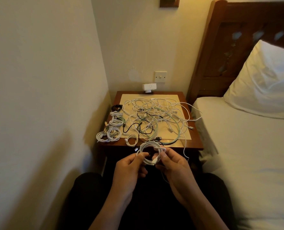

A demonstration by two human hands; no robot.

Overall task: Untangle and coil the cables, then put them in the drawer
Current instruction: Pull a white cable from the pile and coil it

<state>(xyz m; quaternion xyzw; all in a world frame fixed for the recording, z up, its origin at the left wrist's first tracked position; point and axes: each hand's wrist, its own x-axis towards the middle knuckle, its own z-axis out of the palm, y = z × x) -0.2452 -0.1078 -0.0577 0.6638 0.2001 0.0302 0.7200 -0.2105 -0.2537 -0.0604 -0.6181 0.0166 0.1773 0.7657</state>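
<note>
Both my hands are closed on one white cable coil [147, 151]: my left hand [129, 166] pinches the loops so they cannot spring apart, while my right hand [174, 165] grips the plug end, I judge to tuck it in. Just beyond my fingers the tangle [156, 117] lies on the bedside table [194, 144], with finished coils [111, 130] set ahead-left of my left hand, clear of the knot; I cannot see the drawer.
</note>
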